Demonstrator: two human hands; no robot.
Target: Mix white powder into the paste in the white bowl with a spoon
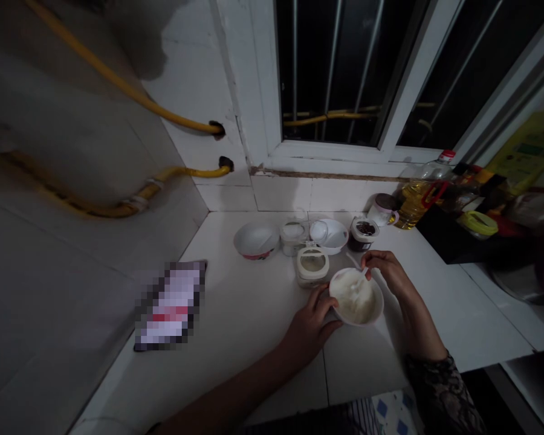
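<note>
A white bowl (356, 297) filled with a pale mixture sits on the white counter (236, 338) in front of me. My left hand (312, 324) grips the bowl's near left rim, thumb and fingers curled round it. My right hand (387, 268) is pinched on the handle of a white spoon (357, 270) whose end dips into the mixture.
Behind the bowl stand a lidded container (312, 264), an empty white bowl (256, 240), a small jar (292, 234), another bowl with a spoon (330, 235) and a dark jar (363, 232). An oil bottle (419, 193) and packets crowd the right. A blurred packet (171, 305) lies left.
</note>
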